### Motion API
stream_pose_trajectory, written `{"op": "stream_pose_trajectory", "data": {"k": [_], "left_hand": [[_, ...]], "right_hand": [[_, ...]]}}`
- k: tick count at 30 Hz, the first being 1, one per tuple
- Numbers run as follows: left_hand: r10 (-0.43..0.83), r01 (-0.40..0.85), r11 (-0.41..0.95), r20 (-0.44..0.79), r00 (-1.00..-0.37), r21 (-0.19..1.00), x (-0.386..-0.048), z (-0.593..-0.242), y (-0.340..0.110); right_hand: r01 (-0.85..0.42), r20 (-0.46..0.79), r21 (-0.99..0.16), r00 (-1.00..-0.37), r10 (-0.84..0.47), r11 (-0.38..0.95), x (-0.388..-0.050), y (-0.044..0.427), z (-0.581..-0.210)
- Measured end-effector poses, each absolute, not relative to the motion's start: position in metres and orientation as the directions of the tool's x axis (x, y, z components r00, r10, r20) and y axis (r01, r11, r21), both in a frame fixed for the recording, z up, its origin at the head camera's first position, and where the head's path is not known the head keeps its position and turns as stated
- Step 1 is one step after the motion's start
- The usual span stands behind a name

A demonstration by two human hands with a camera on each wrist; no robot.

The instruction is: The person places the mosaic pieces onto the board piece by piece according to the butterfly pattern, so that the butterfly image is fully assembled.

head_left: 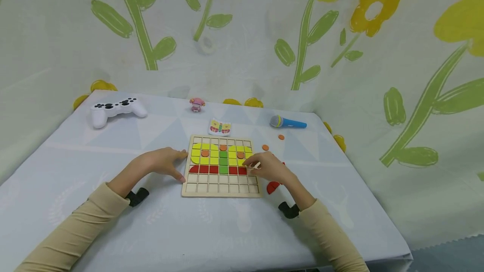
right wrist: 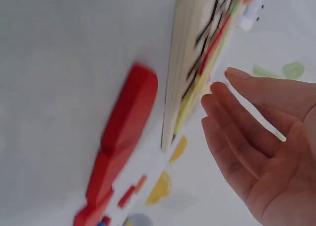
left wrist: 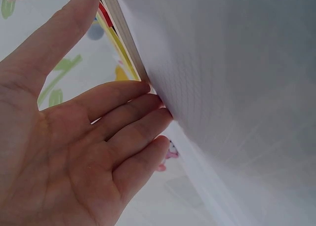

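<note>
A square wooden grid board (head_left: 219,188) lies on the table, with yellow, orange, green and red pieces set in its upper cells. Along the board's left edge, my left hand (head_left: 163,163) rests with thumb and fingers spread. Its fairly straight fingertips touch the edge and table in the left wrist view. My right hand (head_left: 269,167) is over the board's right edge, fingertips beside the row of red pieces (head_left: 233,170). In the right wrist view its fingers (right wrist: 232,127) are gently bent, and no piece shows between them. Loose red pieces (right wrist: 129,107) lie right of the board, partly under that hand.
Behind the board are a pattern card (head_left: 219,127) and a pink figurine (head_left: 197,104). A white game controller (head_left: 118,111) stands back left; a blue microphone (head_left: 289,122) lies back right. Loose orange discs (head_left: 266,147) sit near the board's right corner.
</note>
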State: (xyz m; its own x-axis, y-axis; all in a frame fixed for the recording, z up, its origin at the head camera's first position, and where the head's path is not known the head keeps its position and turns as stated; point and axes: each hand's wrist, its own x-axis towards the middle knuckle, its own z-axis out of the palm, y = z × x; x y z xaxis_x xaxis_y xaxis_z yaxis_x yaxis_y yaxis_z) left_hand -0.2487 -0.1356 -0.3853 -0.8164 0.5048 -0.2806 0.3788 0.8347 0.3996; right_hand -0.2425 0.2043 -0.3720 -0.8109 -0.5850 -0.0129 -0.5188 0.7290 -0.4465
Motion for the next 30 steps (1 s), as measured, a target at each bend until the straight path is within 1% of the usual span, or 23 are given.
{"op": "stream_pose_trajectory", "data": {"k": [3, 5, 13, 16, 22, 30], "left_hand": [[0.503, 0.376, 0.835, -0.282, -0.817, 0.4, -0.249, -0.385, -0.136], [0.502, 0.374, 0.836, -0.284, -0.817, 0.402, -0.248, -0.385, -0.135], [0.493, 0.365, 0.842, -0.292, -0.82, 0.397, -0.247, -0.384, -0.135], [0.495, 0.367, 0.841, -0.293, -0.818, 0.397, -0.247, -0.383, -0.135], [0.506, 0.378, 0.835, -0.287, -0.814, 0.4, -0.248, -0.383, -0.136], [0.504, 0.378, 0.836, -0.284, -0.816, 0.398, -0.248, -0.383, -0.135]], "right_hand": [[-0.525, 0.01, -0.454, -0.811, -0.585, 0.72, -0.241, 0.214, -0.368], [-0.519, 0.003, -0.45, -0.814, -0.58, 0.726, -0.24, 0.221, -0.367], [-0.433, -0.114, -0.444, -0.841, -0.529, 0.784, -0.229, 0.248, -0.371], [-0.433, -0.135, -0.425, -0.838, -0.529, 0.795, -0.225, 0.256, -0.372], [-0.434, -0.148, -0.397, -0.839, -0.523, 0.809, -0.22, 0.266, -0.374], [-0.424, -0.134, -0.409, -0.848, -0.513, 0.808, -0.22, 0.27, -0.381]]}}
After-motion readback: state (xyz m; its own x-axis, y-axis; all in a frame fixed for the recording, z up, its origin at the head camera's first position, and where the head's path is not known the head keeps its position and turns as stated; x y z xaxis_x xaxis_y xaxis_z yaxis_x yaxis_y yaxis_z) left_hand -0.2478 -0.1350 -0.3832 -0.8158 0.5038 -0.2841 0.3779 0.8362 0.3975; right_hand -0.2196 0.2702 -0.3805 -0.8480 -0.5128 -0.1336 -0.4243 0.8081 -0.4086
